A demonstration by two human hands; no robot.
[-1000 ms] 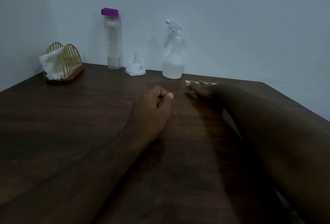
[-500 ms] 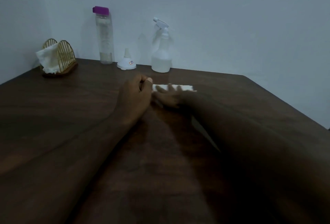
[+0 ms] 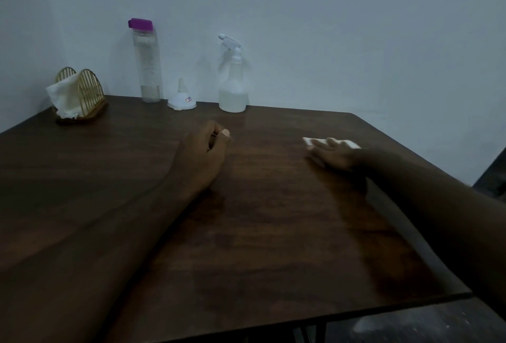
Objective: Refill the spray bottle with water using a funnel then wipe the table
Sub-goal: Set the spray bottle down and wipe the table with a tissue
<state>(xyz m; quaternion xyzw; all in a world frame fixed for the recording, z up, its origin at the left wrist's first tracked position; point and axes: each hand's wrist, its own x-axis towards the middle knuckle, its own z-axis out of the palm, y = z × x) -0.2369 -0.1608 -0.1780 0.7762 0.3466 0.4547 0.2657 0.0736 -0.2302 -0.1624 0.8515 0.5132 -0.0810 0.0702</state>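
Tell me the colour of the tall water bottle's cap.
Purple cap, in the head view.

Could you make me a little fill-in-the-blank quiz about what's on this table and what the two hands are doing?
1. The right hand presses a white ____ flat on the table.
2. The tall water bottle has a ____ cap.
3. The funnel stands between the water bottle and the ____ bottle.
4. The left hand, curled in a fist, holds ____.

Missing words: tissue; purple; spray; nothing
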